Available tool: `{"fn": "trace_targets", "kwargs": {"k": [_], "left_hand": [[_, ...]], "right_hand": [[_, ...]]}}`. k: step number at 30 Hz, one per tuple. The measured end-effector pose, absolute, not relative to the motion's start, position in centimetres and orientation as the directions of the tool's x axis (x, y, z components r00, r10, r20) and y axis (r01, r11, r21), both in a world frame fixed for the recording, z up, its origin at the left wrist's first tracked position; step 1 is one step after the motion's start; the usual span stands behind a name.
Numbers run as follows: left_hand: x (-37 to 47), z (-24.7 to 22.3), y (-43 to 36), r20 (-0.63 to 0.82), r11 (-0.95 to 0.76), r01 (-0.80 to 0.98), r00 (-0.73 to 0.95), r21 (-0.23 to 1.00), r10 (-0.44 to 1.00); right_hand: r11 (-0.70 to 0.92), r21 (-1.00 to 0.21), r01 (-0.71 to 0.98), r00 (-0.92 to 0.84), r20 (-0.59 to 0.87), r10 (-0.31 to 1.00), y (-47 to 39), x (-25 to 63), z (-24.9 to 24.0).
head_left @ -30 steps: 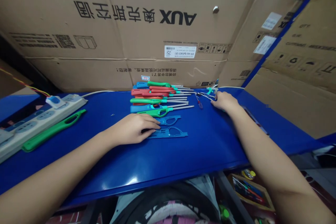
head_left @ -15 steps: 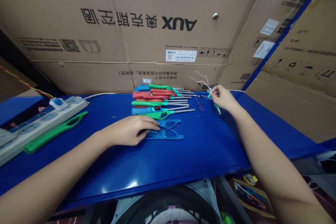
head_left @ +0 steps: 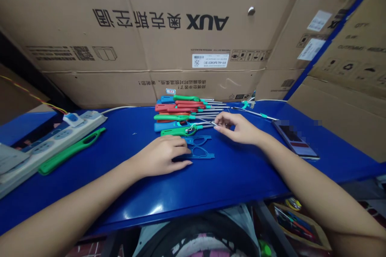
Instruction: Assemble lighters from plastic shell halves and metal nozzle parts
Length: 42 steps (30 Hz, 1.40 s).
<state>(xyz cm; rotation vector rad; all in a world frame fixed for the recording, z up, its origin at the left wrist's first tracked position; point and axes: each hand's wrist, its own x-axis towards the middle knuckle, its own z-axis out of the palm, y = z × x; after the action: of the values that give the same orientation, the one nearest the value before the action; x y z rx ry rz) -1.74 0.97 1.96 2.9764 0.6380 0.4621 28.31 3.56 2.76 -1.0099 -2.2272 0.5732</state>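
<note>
My left hand lies palm down over two blue plastic lighter casing halves, its fingers apart and its thumb stretched out; it covers their left ends. My right hand pinches a thin metal rod, with a fine white wire trailing to the left over the lighters. Just behind the hands lies a stack of long-necked lighters: a green lighter in front, a blue lighter behind it and red lighters farther back. Their metal necks point right.
A white power strip and a green casing half lie at the left. On the right are a phone and metal necks with turquoise fittings. Cardboard walls the back of the blue table.
My right hand has moved left and toward me, bringing the wire over the lighters. My left hand's thumb has stretched out from the casing halves. The phone now shows on the right.
</note>
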Motion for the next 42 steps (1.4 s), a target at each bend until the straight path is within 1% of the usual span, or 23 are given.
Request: {"fn": "trace_targets", "kwargs": {"k": [4, 7, 11, 17, 21, 24, 28, 30, 33, 36, 39, 42], "left_hand": [[-1.5, 1.2, 0.9, 0.291, -0.886, 0.447, 0.838, 0.120, 0.462], [-1.4, 1.0, 0.8, 0.305, -0.872, 0.471, 0.818, 0.131, 0.488], [-1.4, 1.0, 0.9, 0.328, -0.873, 0.467, 0.810, 0.141, 0.486], [-1.6, 1.4, 0.9, 0.362, -0.886, 0.456, 0.814, 0.085, 0.454], [-1.5, 1.8, 0.8, 0.447, -0.882, 0.459, 0.770, 0.108, 0.455], [-1.5, 1.9, 0.7, 0.505, -0.864, 0.490, 0.720, 0.115, 0.476], [-1.5, 1.6, 0.8, 0.435, -0.868, 0.489, 0.765, 0.089, 0.475], [-1.6, 1.4, 0.9, 0.390, -0.880, 0.467, 0.797, 0.087, 0.462], [-1.6, 1.1, 1.0, 0.361, -0.894, 0.439, 0.823, 0.088, 0.439], [-1.4, 0.9, 0.9, 0.368, -0.899, 0.429, 0.825, 0.087, 0.429], [-1.1, 0.8, 0.8, 0.384, -0.883, 0.455, 0.800, 0.110, 0.461], [-0.9, 0.7, 0.7, 0.452, -0.865, 0.478, 0.744, 0.155, 0.492]], "right_hand": [[0.652, -0.534, 0.538, -0.555, 0.358, 0.751, 3.4, 28.0, 2.6], [0.662, -0.508, 0.552, -0.566, 0.355, 0.744, 3.4, 27.9, 2.5], [0.671, -0.499, 0.549, -0.576, 0.356, 0.736, 3.3, 27.8, 2.4], [0.690, -0.450, 0.567, -0.600, 0.348, 0.720, 3.3, 27.9, 2.3], [0.692, -0.381, 0.613, -0.610, 0.328, 0.721, 3.4, 28.1, 2.3], [0.694, -0.365, 0.621, -0.604, 0.342, 0.720, 3.3, 28.2, 2.3], [0.694, -0.343, 0.633, -0.590, 0.367, 0.719, 3.3, 28.2, 2.4], [0.693, -0.326, 0.642, -0.593, 0.362, 0.719, 3.3, 28.2, 2.5], [0.694, -0.308, 0.650, -0.600, 0.353, 0.718, 3.4, 28.3, 2.5], [0.699, -0.308, 0.645, -0.606, 0.351, 0.714, 3.4, 28.3, 2.5], [0.708, -0.329, 0.625, -0.613, 0.356, 0.705, 3.3, 28.2, 2.4], [0.714, -0.356, 0.603, -0.610, 0.371, 0.701, 3.2, 28.0, 2.4]]}}
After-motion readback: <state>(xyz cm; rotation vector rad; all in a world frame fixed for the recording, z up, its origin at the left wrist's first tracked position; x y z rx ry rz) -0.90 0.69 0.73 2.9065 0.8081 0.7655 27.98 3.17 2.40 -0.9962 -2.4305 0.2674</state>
